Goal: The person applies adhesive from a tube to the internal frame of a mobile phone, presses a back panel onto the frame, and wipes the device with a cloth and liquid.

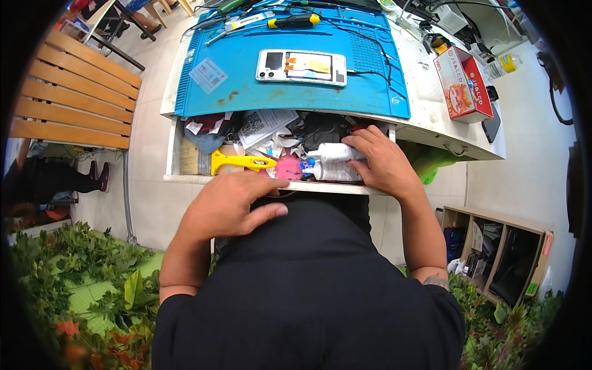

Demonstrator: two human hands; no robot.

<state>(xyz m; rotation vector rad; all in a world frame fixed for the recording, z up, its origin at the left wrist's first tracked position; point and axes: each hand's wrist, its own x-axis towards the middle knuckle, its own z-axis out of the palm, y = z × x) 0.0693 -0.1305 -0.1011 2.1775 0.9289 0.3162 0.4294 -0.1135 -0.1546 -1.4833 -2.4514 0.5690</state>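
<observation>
A drawer [336, 188] stands pulled out under the worktop, filled with mixed items. In its right part my right hand [385, 163] has its fingers and thumb around a small white bottle [336, 152]. Just in front of that bottle lies another white bottle [336, 172] with a blue label. My left hand [231, 203] rests at the drawer's front edge, fingers stretched and thumb apart, with nothing in it. Beside its fingertips are a yellow-handled brush [243, 161] and a pink fluffy piece [288, 167]. My right fingertips partly hide the bottle's end.
On the blue work mat [290, 102] lies an opened phone [302, 68] with a cable attached. A yellow-black screwdriver [293, 21] lies behind it. A red-white box [462, 86] stands at the right. A slatted wooden bench [77, 89] is at left, a low shelf [493, 246] at lower right.
</observation>
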